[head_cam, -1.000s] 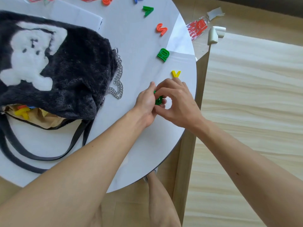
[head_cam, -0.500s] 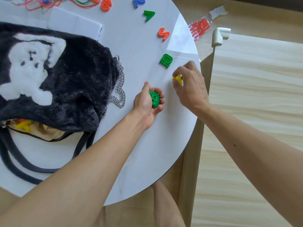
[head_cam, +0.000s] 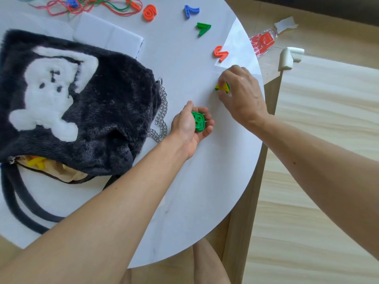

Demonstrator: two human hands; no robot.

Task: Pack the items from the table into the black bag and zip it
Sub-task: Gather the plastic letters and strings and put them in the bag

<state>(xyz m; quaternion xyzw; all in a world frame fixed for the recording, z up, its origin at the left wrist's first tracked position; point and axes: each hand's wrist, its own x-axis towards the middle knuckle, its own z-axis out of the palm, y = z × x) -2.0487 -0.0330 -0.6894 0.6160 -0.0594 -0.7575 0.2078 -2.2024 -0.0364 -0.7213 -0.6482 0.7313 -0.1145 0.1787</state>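
the black bag (head_cam: 98,111) lies flat on the left of the tabletop (head_cam: 184,191), furry, with a white bear figure on its face; its zipped mouth is open toward you at the near-left edge, and yellow pieces (head_cam: 38,161) show inside against a tan lining; so packing is under way, the zip not yet closed.

your left hand (head_cam: 189,124) rests palm-up just right of the bag's chain (head_cam: 162,111), its grip loosely cupped around a green piece (head_cam: 198,120); your right hand (head_cam: 239,93) sits near the tabletop's right edge, its grip pinched on a yellow piece (head_cam: 221,87) with a bit of green beside it; whether that is one piece or two you cannot tell, nor whether it is lifted off the surface.

left to pack, as far as shown: an orange s (head_cam: 220,53), a green 7 (head_cam: 203,28), a blue 7 (head_cam: 190,11), an orange 6 (head_cam: 149,12), coloured strings (head_cam: 86,5) and a white box (head_cam: 108,37) behind the bag; judged roughly mid-task.

the strings and the bag's left side run out of view; how full the bag is stays hidden; a red packet (head_cam: 262,42) lies off the tabletop, status unclear.
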